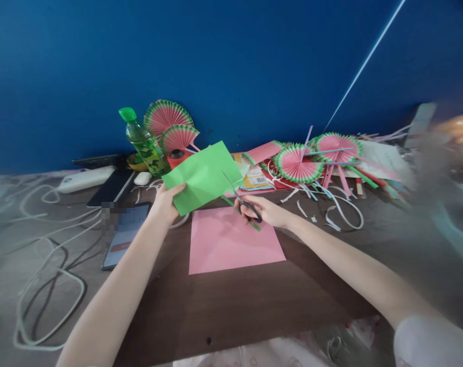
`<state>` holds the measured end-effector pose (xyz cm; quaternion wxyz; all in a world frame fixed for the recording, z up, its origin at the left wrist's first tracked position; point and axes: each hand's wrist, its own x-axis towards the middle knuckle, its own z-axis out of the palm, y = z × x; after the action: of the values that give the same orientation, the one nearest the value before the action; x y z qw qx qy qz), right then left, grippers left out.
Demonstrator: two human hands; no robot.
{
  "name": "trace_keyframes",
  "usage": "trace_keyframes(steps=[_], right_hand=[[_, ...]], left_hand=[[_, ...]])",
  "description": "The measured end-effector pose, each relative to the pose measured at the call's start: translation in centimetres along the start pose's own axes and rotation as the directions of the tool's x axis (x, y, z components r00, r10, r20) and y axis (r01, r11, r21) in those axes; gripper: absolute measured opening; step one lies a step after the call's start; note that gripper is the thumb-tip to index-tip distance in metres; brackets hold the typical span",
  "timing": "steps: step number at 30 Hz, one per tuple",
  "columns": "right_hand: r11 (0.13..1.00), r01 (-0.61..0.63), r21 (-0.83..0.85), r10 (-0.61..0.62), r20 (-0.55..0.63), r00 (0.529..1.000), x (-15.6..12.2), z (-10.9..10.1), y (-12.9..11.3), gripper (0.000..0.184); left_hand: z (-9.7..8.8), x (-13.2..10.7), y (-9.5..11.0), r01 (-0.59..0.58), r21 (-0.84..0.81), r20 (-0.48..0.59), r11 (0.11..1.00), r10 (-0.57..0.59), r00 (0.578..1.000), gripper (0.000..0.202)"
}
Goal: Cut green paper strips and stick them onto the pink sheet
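My left hand [165,203] pinches the lower left corner of a green paper sheet [202,176], which it holds up above the table. My right hand [262,210] is closed round the black handles of a pair of scissors [239,196]. The blades point up and left into the green sheet's lower right edge. A narrow green strip [254,224] hangs from the cut, under my right hand. A pink paper sheet [231,242] lies flat on the brown table [235,306], just below both hands.
Folded pink-and-green paper fans [298,163] and paper scraps crowd the back right. A green bottle [145,145] and two more fans [170,122] stand at the blue wall. A tablet [126,234] and white cables [44,244] lie at the left.
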<state>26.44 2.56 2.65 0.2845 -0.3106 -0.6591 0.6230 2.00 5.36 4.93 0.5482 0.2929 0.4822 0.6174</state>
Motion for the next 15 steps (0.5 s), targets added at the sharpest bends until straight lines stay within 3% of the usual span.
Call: trace_keyframes(steps=[9,15], right_hand=[[0.998,-0.043,0.044,0.046,-0.063,0.997,0.16,0.55,-0.11,0.031],[0.999,-0.036,0.036,0.037,-0.033,0.999,0.04,0.31,-0.16,0.033]], left_hand=[[0.42,-0.31,0.05,0.027,0.002,-0.012,1.000,-0.027,1.000,0.024],[0.25,-0.17,-0.11,0.032,-0.017,0.012,0.999,-0.031,0.999,0.024]])
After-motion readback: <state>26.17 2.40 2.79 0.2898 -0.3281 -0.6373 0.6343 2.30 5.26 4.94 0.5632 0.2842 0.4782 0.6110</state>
